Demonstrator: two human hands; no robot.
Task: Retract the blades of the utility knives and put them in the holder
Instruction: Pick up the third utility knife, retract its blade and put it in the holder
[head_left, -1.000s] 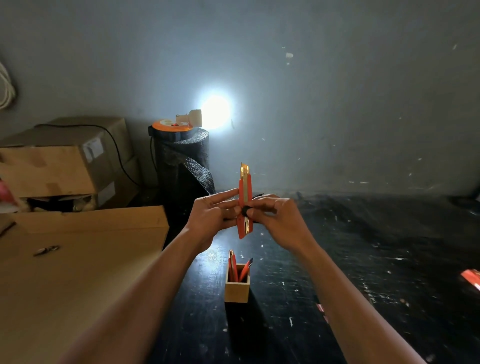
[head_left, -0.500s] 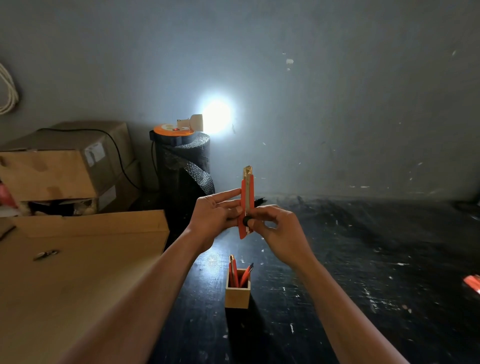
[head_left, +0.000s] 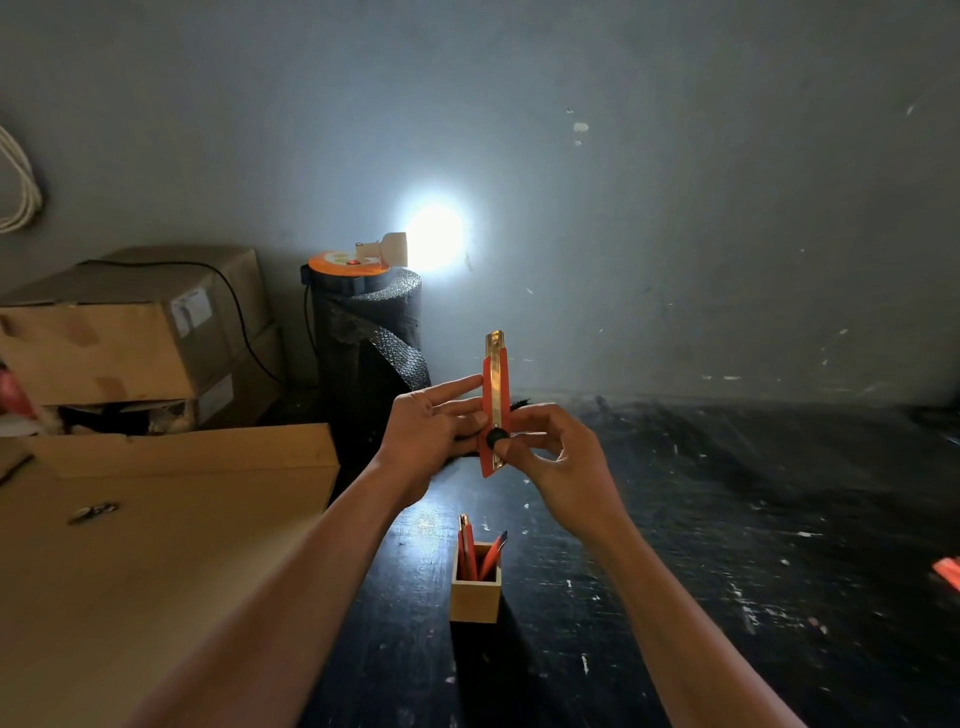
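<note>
I hold an orange utility knife (head_left: 495, 384) upright in front of me, above the table. A short metal tip sticks out of its top end. My left hand (head_left: 431, 431) grips the knife's body from the left, fingers stretched along it. My right hand (head_left: 558, 457) pinches the black slider knob low on the knife with thumb and forefinger. Below, a small square wooden holder (head_left: 475, 597) stands on the black table (head_left: 727, 519) with two or three orange knives (head_left: 478, 551) upright in it.
A large flat cardboard sheet (head_left: 156, 545) lies at the left, with cardboard boxes (head_left: 119, 332) behind it. A black bubble-wrap roll (head_left: 369, 343) carries an orange reel and a bright lamp (head_left: 436, 234). Another orange knife (head_left: 948, 571) lies at the table's right edge.
The black slider knob has moved down the knife's body under my right thumb, and less blade sticks out of the top. Both hands stay in about the same place.
</note>
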